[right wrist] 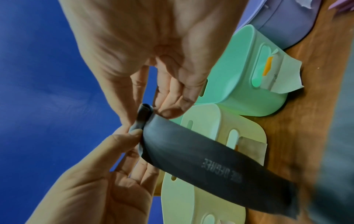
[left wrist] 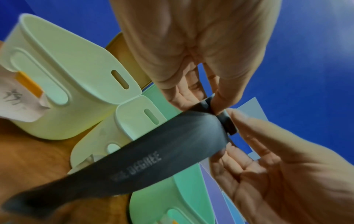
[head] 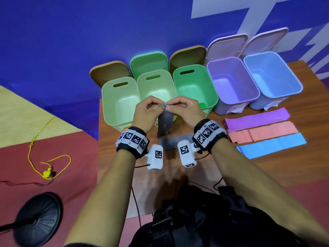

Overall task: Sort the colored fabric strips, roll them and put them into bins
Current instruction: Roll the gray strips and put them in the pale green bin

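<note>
A dark grey strip [head: 165, 124] with pale lettering hangs from both hands above the table, in front of the green bins. Its top end is curled into a small tight roll [right wrist: 142, 115]. My left hand [head: 160, 108] pinches the roll's left end and my right hand [head: 171, 106] pinches its right end, thumb and fingertips on the roll [left wrist: 226, 121]. The strip's lower part lies on the table [head: 175, 142]. Purple [head: 256, 118], coral [head: 263, 131] and blue [head: 270, 145] strips lie flat at the right.
Open bins stand in a row at the back: three green ones [head: 106, 111] [head: 140, 82] [head: 214, 97], a purple [head: 256, 93] and a blue [head: 299, 86]. Something small and green [head: 203, 104] lies in the third. Lids lean on the blue wall. The table's left edge [head: 99, 157] drops to the floor.
</note>
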Tool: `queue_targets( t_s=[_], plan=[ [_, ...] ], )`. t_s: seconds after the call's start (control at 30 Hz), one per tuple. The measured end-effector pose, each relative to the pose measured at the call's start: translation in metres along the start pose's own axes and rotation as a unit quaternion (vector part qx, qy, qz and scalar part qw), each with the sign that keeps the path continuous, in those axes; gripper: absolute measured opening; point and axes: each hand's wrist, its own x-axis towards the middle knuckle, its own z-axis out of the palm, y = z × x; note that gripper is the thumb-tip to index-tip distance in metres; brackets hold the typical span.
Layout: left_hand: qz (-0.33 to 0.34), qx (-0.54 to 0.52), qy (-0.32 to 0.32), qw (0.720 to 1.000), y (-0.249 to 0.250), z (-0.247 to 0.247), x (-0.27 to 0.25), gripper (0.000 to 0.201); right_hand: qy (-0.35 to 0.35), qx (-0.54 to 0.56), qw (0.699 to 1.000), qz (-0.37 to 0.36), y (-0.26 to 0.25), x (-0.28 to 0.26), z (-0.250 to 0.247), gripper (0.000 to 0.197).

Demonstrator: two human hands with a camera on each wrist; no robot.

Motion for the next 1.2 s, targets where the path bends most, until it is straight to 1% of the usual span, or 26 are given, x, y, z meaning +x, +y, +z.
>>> queue_targets(
  t_s=[0.17, 0.3, 0.43, 0.53, 0.63, 0.77, 0.9, 0.97, 1.1, 1.2],
  plan=[
    [-0.006, -0.005, -0.019, 1.0, -0.003, -0.014, 0.0, 0.025, 0.034, 0.005, 0.999, -0.001, 0.001, -0.006, 0.017, 0.016],
    [-0.029, -0.019, -0.002, 0.999, -0.005, -0.021, 0.001, 0.027, 0.007, -0.016, 1.0, 0.0, -0.004, -0.001, 0.022, 0.014],
    [-0.027, -0.028, -0.007, 0.999, -0.003, -0.014, 0.0, 0.02, -0.019, -0.019, 1.0, -0.003, -0.006, 0.003, 0.014, 0.014],
    [-0.018, -0.028, 0.01, 0.999, 0.001, -0.007, 0.001, 0.018, -0.013, -0.013, 1.0, -0.011, -0.009, 0.008, 0.006, 0.015],
    [-0.017, -0.022, 0.012, 1.0, 0.0, -0.006, 0.004, 0.016, -0.007, -0.012, 1.0, 0.002, -0.008, 0.011, 0.002, 0.013],
    [-0.017, -0.023, 0.017, 0.999, -0.002, -0.009, 0.005, 0.011, -0.003, -0.023, 1.0, -0.002, -0.008, 0.011, 0.004, 0.009],
    [-0.02, -0.018, 0.019, 0.999, -0.002, -0.011, 0.003, 0.005, 0.017, -0.046, 0.999, 0.001, -0.008, 0.013, 0.009, 0.015],
    [-0.021, -0.013, 0.017, 1.0, -0.001, -0.012, 0.002, 0.003, 0.015, -0.046, 0.999, 0.005, -0.008, 0.013, 0.009, 0.013],
    [-0.019, -0.021, 0.009, 1.0, 0.001, -0.015, 0.002, 0.007, -0.006, -0.002, 1.0, 0.009, -0.011, 0.01, 0.007, 0.009],
    [-0.014, -0.021, 0.004, 1.0, 0.001, -0.016, 0.002, 0.011, -0.008, -0.003, 1.0, 0.003, -0.011, 0.01, 0.007, 0.011]
  ],
)
